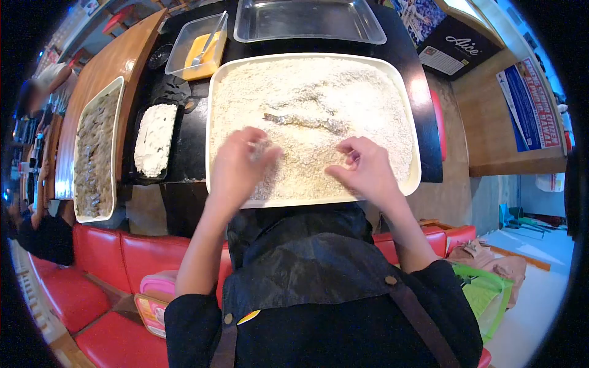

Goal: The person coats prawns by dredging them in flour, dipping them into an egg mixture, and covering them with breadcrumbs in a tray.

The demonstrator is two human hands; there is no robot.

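Two bare hands are over a wide pale tray (415, 159) of coarse crumbs (245, 86), which covers the centre of the black worktop (431, 147) and reaches past its near edge, presumably to bring the contents close to the body. The left hand (242, 159) is near the tray's left edge, fingers curled and blurred; whether it grips any crumbs cannot be told. The right hand (367, 165), towards the near right corner, has thumb and fingers bent with a narrow gap and no piece visible between them. One crumb-coated piece with a dark tail end (305, 122) lies in mid-tray, beyond both hands and apparently free of them. The raised rim seems suited to containing loose crumbs.

Beyond the tray's far left corner is a clear container (181, 48) of yellow liquid (210, 66); a fork (213, 38) leans on its wall, likely to keep the handle clean. Off the left edge is a dark dish of white powder (155, 138), then a long tray of greyish pieces (97, 150), all seemingly within arm's reach. A metal tray (307, 21) occupies the worktop's far edge
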